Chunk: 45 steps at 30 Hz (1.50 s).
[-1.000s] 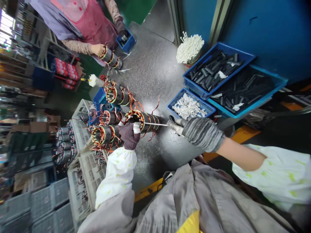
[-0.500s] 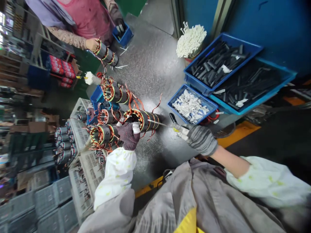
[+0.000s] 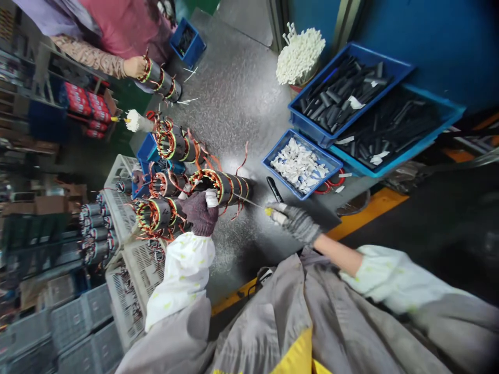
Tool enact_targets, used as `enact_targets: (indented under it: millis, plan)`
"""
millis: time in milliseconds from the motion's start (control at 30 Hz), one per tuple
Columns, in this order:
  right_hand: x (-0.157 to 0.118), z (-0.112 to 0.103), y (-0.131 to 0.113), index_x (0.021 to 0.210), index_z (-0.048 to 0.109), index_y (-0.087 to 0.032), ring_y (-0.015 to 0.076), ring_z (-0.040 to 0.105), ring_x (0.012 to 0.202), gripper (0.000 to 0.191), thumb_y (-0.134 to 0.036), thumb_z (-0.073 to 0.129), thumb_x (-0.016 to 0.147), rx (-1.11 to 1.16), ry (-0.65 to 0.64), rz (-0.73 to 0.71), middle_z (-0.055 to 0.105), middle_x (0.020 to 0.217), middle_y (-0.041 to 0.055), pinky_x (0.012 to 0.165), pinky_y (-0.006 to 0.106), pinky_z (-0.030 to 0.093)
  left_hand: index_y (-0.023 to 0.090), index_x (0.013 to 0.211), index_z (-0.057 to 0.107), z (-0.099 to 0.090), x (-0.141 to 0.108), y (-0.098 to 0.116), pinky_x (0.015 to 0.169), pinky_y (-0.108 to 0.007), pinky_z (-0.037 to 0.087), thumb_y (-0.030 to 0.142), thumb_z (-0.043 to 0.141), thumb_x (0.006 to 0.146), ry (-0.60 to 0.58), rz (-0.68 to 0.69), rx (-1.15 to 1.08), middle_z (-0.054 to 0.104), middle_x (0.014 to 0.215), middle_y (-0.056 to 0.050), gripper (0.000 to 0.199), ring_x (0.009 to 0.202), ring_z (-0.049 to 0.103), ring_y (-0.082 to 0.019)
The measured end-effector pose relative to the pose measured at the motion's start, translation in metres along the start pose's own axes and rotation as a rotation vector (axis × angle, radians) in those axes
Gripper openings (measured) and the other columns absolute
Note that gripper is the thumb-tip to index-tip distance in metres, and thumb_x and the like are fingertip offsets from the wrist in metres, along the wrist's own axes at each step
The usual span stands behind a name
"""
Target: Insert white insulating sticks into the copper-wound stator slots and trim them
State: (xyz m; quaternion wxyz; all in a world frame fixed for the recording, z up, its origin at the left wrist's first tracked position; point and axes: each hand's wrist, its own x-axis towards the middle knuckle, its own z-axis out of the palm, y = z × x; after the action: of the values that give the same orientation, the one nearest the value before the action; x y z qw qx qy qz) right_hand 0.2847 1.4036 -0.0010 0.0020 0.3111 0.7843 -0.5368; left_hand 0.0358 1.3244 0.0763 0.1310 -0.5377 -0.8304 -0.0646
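Observation:
In the middle of the metal table lies a motor stator (image 3: 236, 188), a dark cylinder with copper windings and orange lead wires. My left hand (image 3: 200, 210), in a maroon glove, is curled round its open left end. My right hand (image 3: 294, 222), in a grey glove, is closed on a thin metal rod tool with a yellow handle (image 3: 268, 211). The rod's tip reaches the stator's side; whether it touches a winding tie there I cannot tell. More stators (image 3: 171, 140) lie just left of and beyond my left hand. A black marker (image 3: 275, 189) lies past my right hand.
Blue trays hold white pieces (image 3: 299, 165) and black sleeves (image 3: 339, 101) on the right. A bundle of white sticks (image 3: 301, 54) stands behind. Across the table a co-worker's hand (image 3: 134, 67) holds another stator (image 3: 166, 83). Pale plastic crates (image 3: 146, 270) stand at the left.
The whole view has shifted slightly, moving things left. My right hand has come nearer the stator with the tool. My left hand keeps its place on the stator.

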Motion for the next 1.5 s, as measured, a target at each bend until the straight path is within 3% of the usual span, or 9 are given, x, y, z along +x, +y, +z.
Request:
enact_targets:
  millis: [100,200,333,467,767,933,1067,1233,1500]
  plan:
    - [0.009,0.037,-0.016,0.122,0.063,-0.018,0.0125,0.057,0.050,0.053,-0.043,0.020,0.107,0.491,-0.147,0.096,0.073,0.081,0.0062,0.044,0.023,0.048,0.022,0.065,0.065,0.003,0.003,-0.001,0.106,-0.046,0.037,0.041,0.033,0.099,0.025,-0.034,0.017,0.064,0.062,-0.006,0.051,0.069,0.063,-0.023]
    - [0.019,0.032,-0.018,0.129,0.061,-0.019,0.0118,0.056,0.050,0.056,-0.047,0.018,0.107,0.753,-0.178,0.149,0.073,0.084,0.0062,0.043,0.022,0.046,0.022,0.066,0.066,0.005,0.005,-0.002,0.107,-0.046,0.036,0.041,0.032,0.099,0.026,-0.034,0.036,0.066,0.064,-0.006,0.051,0.072,0.064,-0.023]
    - [0.017,-0.018,0.003,0.145,0.056,-0.025,0.0196,0.068,0.083,0.051,-0.049,0.038,0.104,0.065,0.014,0.047,0.073,0.110,0.0112,0.066,0.028,0.049,0.022,0.064,0.064,0.006,0.005,-0.002,0.106,-0.045,0.037,0.042,0.032,0.099,0.017,-0.054,0.038,0.066,0.063,-0.005,0.051,0.072,0.064,-0.023]
    - [0.009,-0.047,0.011,0.154,0.046,-0.023,0.0269,0.069,0.093,0.057,-0.051,0.031,0.106,-0.596,-0.040,-0.052,0.072,0.112,0.0169,0.066,0.032,0.042,0.021,0.067,0.066,0.006,0.005,-0.001,0.102,-0.045,0.039,0.043,0.032,0.098,0.014,-0.067,0.003,0.067,0.065,-0.006,0.051,0.072,0.065,-0.024]
    - [0.009,-0.058,0.000,0.159,0.036,-0.032,0.0262,0.068,0.093,0.052,-0.030,0.028,0.107,-0.743,-0.090,-0.154,0.070,0.120,0.0157,0.063,0.032,0.036,0.022,0.061,0.060,0.002,0.005,0.000,0.102,-0.046,0.039,0.043,0.034,0.099,0.008,-0.040,0.004,0.063,0.062,-0.005,0.051,0.068,0.062,-0.023]
    - [0.017,-0.059,0.004,0.150,0.051,-0.028,0.0271,0.066,0.097,0.048,-0.025,0.039,0.104,-0.393,-0.087,-0.065,0.069,0.119,0.0173,0.071,0.034,0.040,0.022,0.061,0.059,0.004,0.005,-0.002,0.100,-0.045,0.041,0.044,0.034,0.099,0.013,-0.049,0.015,0.060,0.060,-0.004,0.051,0.066,0.061,-0.022]
    - [0.046,-0.021,-0.018,0.140,0.059,-0.023,0.0197,0.067,0.085,0.042,-0.038,0.044,0.103,0.379,-0.130,0.124,0.071,0.113,0.0120,0.066,0.028,0.047,0.022,0.063,0.061,0.004,0.004,-0.006,0.095,-0.042,0.044,0.043,0.034,0.099,0.008,-0.026,-0.029,0.064,0.063,-0.005,0.049,0.070,0.063,-0.022]
    - [0.058,0.020,-0.031,0.128,0.063,-0.019,0.0137,0.064,0.060,0.061,-0.050,0.015,0.107,0.612,-0.250,0.157,0.075,0.096,0.0092,0.051,0.024,0.050,0.021,0.068,0.066,0.004,0.005,-0.013,0.100,-0.047,0.041,0.040,0.036,0.098,0.013,-0.001,-0.012,0.067,0.067,-0.007,0.047,0.076,0.066,-0.025]
    - [0.017,-0.037,0.038,0.153,0.046,-0.030,0.0271,0.068,0.099,0.052,-0.045,0.029,0.107,-0.620,-0.087,0.029,0.066,0.131,0.0139,0.074,0.035,0.049,0.019,0.066,0.066,0.007,0.004,-0.010,0.104,-0.050,0.038,0.041,0.037,0.099,0.038,0.025,-0.031,0.063,0.064,-0.005,0.049,0.069,0.062,-0.022]
